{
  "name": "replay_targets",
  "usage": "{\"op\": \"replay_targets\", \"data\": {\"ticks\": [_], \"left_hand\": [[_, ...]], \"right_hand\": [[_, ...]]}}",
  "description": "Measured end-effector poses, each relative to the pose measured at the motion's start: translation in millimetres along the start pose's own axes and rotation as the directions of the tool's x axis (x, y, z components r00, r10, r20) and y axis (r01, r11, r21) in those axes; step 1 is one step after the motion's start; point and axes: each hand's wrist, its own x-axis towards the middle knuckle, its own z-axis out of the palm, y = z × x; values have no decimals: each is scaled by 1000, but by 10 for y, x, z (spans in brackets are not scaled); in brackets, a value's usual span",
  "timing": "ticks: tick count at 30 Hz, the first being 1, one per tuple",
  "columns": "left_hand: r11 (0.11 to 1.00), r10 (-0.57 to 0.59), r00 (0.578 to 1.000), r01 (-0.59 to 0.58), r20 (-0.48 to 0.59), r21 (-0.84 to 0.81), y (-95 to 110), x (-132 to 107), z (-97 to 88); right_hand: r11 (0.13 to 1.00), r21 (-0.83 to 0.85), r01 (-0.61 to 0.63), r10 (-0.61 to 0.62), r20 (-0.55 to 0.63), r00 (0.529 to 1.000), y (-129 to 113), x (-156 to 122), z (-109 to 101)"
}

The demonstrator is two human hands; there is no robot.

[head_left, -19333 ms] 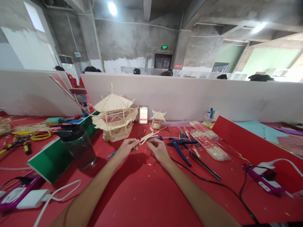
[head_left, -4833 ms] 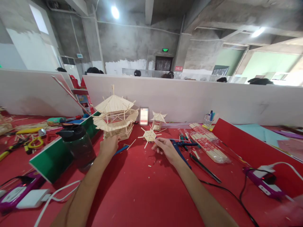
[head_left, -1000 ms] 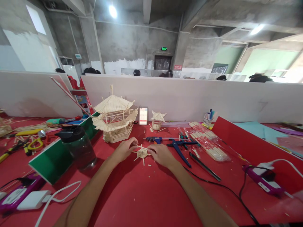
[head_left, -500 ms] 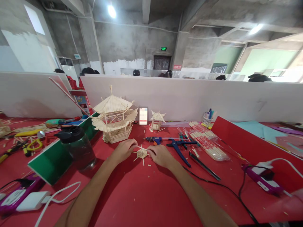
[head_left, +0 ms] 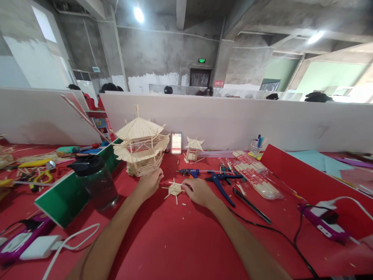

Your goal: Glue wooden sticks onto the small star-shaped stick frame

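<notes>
Stick wheel [head_left: 175, 189] lies unmoved while the left hand [head_left: 150, 184] has drawn away.

Bare left hand [head_left: 150, 183] is off the far-side stick of the pale wooden six-spoked frame [head_left: 175, 189] it was at half a second ago; now just left, apart. Frame sits nearer the wearer, between both hands; 4.8 s ago, beyond the right fingertips [head_left: 184, 184].
</notes>
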Motion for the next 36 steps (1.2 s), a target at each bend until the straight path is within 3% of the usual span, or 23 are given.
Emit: {"op": "replay_targets", "data": {"ticks": [3,6,12,18,23,36], "left_hand": [[991,-88,996,91,-30,94,-15,19,-65],[988,-101,995,103,-19,118,-15,16,-96],[1000,24,997,-24,67,-3,-56,1,14],[987,157,962,-147,224,-62,4,-32,97],[991,133,953,-134,273,-17,56,-28,106],[998,57,956,-66,287,23,88,-38,35]], "right_hand": [[1000,16,24,-24,-24,999,40,4,-3],[999,9,41,-41,-21,999,82,3,-7],[994,-4,111,-110,84,990,137,-16,-2],[986,-55,159,-147,177,973,124,-38,-10],[988,-92,126,-108,184,977,95,-42,-14],[985,-45,165,-159,117,980,152,-15,67]]}}
